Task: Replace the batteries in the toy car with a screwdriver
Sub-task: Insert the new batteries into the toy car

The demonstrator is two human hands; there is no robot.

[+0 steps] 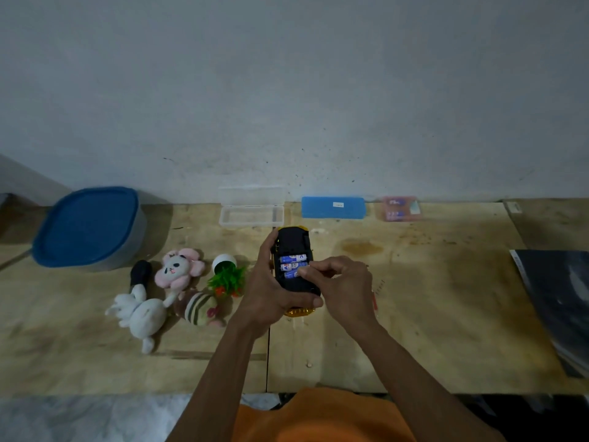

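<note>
Toy car (291, 240) flipped underside up, gripped in left hand (266, 291) above the table (430, 314). Three batteries (293, 266) seated in open compartment. Right hand (342, 282) fingertips pinching at nearest battery. Left of car: three plush toys (153, 301), one tipped potted plant (228, 274), blue-lidded tub (89, 228). Behind: clear case (251, 208), blue case (333, 207), pink packet (400, 208).

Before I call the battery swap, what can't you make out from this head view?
- Screwdriver: not seen.
- Compartment cover: not seen.
- Nearest battery: its right end hidden by the right hand fingertips.
- Battery labels: too small to read.
- Toy car: left side covered by the left hand.
</note>
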